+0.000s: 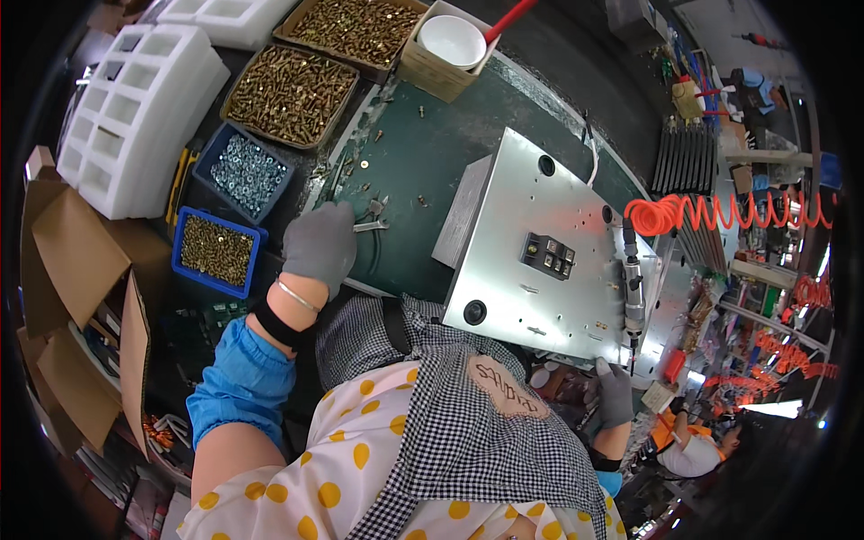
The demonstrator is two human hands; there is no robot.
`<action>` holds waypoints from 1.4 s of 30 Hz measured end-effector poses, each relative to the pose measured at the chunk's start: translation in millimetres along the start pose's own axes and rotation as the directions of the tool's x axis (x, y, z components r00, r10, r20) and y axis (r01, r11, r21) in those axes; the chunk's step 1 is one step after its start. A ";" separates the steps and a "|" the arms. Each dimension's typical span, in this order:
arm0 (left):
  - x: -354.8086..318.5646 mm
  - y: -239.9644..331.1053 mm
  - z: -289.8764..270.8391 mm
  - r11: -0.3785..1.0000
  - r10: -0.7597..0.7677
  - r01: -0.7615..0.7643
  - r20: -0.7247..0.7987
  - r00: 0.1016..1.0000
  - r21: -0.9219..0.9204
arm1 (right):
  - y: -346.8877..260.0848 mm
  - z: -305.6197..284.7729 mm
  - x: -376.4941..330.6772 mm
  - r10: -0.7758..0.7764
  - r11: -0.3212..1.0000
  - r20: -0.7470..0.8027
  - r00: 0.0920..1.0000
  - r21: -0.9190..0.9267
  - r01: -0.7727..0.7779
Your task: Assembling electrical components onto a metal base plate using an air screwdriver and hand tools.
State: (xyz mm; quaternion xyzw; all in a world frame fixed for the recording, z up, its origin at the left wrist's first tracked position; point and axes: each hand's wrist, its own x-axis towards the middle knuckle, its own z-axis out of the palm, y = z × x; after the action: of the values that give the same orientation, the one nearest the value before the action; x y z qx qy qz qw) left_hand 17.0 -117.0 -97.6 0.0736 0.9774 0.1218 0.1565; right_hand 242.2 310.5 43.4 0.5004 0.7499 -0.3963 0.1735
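My left hand (321, 241), in a grey glove, is low over the bench's left edge with its fingers curled down and mostly hidden. Beside those fingers a silver wrench (371, 225) sticks out; whether they grip it is unclear. A wide silver sheet-metal chassis (531, 301) stands tilted in front of me, with round black feet and a black terminal block (548, 256) on its face. My right hand (616, 396), also gloved, holds its near right corner, thumb over the edge. Near that corner a power screwdriver (634, 292) hangs from an orange coiled hose (693, 214).
Bins of brass-coloured screws (290, 94), a blue bin of silver nuts (243, 175) and a blue tray of small screws (216, 250) stand at left. White foam blocks (135, 121) and open cardboard boxes (76, 243) lie farther left. A co-worker (693, 445) is at lower right.
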 end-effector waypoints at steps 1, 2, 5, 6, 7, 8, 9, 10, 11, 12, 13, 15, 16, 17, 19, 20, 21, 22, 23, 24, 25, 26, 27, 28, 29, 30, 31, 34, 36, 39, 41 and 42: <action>3.0 -0.9 1.4 1.000 0.014 -0.014 -0.020 1.000 -0.001 | -4.3 -1.1 -2.7 -0.005 1.000 -0.009 1.000 -0.010 0.005; 4.6 0.4 -0.7 1.000 0.011 -0.012 -0.008 1.000 -0.019 | -9.8 -2.4 -6.3 -0.026 0.999 -0.022 0.999 -0.039 0.025; 5.6 0.8 -7.2 0.998 0.028 -0.026 0.037 0.999 -0.054 | -28.4 -0.9 -17.3 -0.051 0.997 -0.067 0.996 -0.058 0.047; 5.6 0.8 -9.0 0.998 0.031 -0.029 0.036 0.999 -0.057 | -27.7 0.3 -17.4 -0.127 0.992 -0.131 0.983 -0.033 0.124; 7.0 1.0 -10.8 0.998 0.019 -0.015 0.066 0.998 -0.059 | -29.4 0.8 -18.7 -0.199 0.980 -0.199 0.960 -0.016 0.200; 8.1 0.9 -12.0 0.998 0.007 -0.001 0.097 0.995 -0.060 | -36.2 4.8 -24.5 -0.205 0.978 -0.246 0.947 -0.032 0.204; 8.7 0.4 -12.8 0.998 0.011 -0.004 0.099 0.995 -0.066 | -35.2 5.6 -25.7 -0.204 0.979 -0.252 0.946 -0.036 0.201; 9.1 0.7 -14.5 0.998 0.004 0.004 0.122 0.993 -0.062 | -32.2 5.9 -24.0 -0.252 0.967 -0.277 0.927 -0.055 0.247; 9.6 0.6 -15.3 0.998 -0.004 0.012 0.146 0.989 -0.057 | -30.6 6.4 -22.4 -0.300 0.954 -0.300 0.906 -0.075 0.291; 10.6 -0.3 -14.9 0.998 -0.003 0.012 0.147 0.989 -0.060 | -31.0 7.8 -21.3 -0.300 0.954 -0.301 0.905 -0.078 0.290; 11.5 -1.5 -13.0 0.996 -0.004 0.017 0.146 0.989 -0.083 | -30.7 10.4 -21.5 -0.341 0.940 -0.316 0.886 -0.101 0.326; 10.1 -2.1 -14.8 0.994 -0.002 0.018 0.146 0.989 -0.107 | -35.6 15.6 -24.5 -0.379 0.925 -0.332 0.864 -0.125 0.358; 6.3 0.2 -23.1 0.954 0.041 -0.028 0.039 0.998 -0.298 | -42.3 18.3 -27.7 -0.420 0.907 -0.349 0.838 -0.168 0.385; 5.1 1.7 -30.6 0.877 0.062 -0.090 -0.075 0.995 -0.472 | -50.5 22.8 -29.2 -0.462 0.887 -0.362 0.810 -0.211 0.411; 6.4 6.3 -44.3 0.738 0.097 -0.154 -0.122 0.988 -0.657 | -72.4 32.1 -37.1 -0.476 0.879 -0.355 0.804 -0.163 0.449; 5.8 9.5 -51.2 0.555 0.112 -0.203 -0.169 0.979 -0.806 | -82.5 37.7 -41.5 -0.496 0.866 -0.342 0.798 -0.121 0.486; 5.4 14.2 -59.9 0.563 0.120 -0.209 -0.172 0.978 -0.800 | -93.5 47.8 -45.8 -0.491 0.867 -0.346 0.799 -0.109 0.486; 6.7 19.1 -69.6 0.439 0.169 -0.188 -0.124 0.978 -0.879 | -107.0 60.2 -49.4 -0.568 0.816 -0.295 0.769 -0.080 0.572; 8.2 21.7 -76.2 0.310 0.225 -0.152 -0.083 0.971 -0.938 | -113.1 66.6 -50.5 -0.642 0.756 -0.245 0.727 -0.046 0.653; 12.6 21.4 -70.5 0.320 0.229 -0.162 -0.090 0.969 -0.933 | -107.2 66.6 -41.8 -0.740 0.672 -0.195 0.644 -0.207 0.711; 19.9 17.5 -55.8 0.372 0.152 -0.175 -0.126 0.980 -0.912 | -116.7 71.0 -40.6 -0.749 0.663 -0.190 0.635 -0.194 0.723; 23.6 15.5 -46.9 0.424 0.079 -0.180 -0.162 0.984 -0.888 | -129.3 75.8 -44.6 -0.817 0.571 -0.098 0.569 -0.277 0.773; 22.2 12.6 -43.4 0.437 0.070 -0.182 -0.168 0.983 -0.881 | -140.1 79.8 -46.4 -0.868 0.466 0.001 0.497 -0.349 0.813; 16.2 9.6 -42.8 0.741 0.052 -0.157 -0.177 0.983 -0.653 | -146.8 82.4 -45.0 -0.893 0.409 0.026 0.450 -0.375 0.832; 11.0 6.9 -38.5 0.937 0.046 -0.108 -0.187 0.981 -0.334 | -151.1 82.5 -44.4 -0.894 0.411 0.021 0.448 -0.363 0.836; 4.4 3.7 -25.0 0.958 0.011 -0.056 -0.160 0.987 -0.282 | -155.1 82.3 -43.4 -0.895 0.376 0.072 0.441 -0.412 0.830; -3.2 3.6 -17.4 0.975 -0.020 -0.003 -0.101 0.995 -0.221 | -157.4 82.4 -42.8 -0.891 0.338 0.126 0.437 -0.459 0.821; -6.6 -1.9 1.3 0.990 -0.006 -0.010 -0.117 0.993 -0.139 | -157.4 83.9 -33.7 -0.909 0.291 0.164 0.384 -0.412 0.864; 3.2 -3.0 -2.5 0.999 0.031 -0.033 -0.048 0.998 -0.034 | -163.8 90.1 -33.1 -0.913 0.270 0.191 0.359 -0.378 0.886; 7.9 1.3 -12.8 0.999 0.004 -0.007 0.065 0.998 0.047 | -177.0 97.3 -29.7 -0.916 0.198 0.279 0.289 -0.312 0.929; 11.3 -2.1 -16.7 0.997 0.008 -0.014 0.078 0.997 0.073 | -180.1 102.6 -29.1 -0.919 0.172 0.298 0.260 -0.292 0.941; 15.5 -5.9 -14.1 0.994 0.070 -0.076 0.073 0.995 0.076 | -181.2 105.3 -28.1 -0.921 0.171 0.292 0.257 -0.291 0.941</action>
State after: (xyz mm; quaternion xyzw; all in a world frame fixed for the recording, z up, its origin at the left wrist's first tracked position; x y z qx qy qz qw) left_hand -2.7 -122.8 -90.7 0.1197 0.9720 0.0860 0.1832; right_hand 79.2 178.9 72.2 -0.1198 0.9570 -0.2638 0.0142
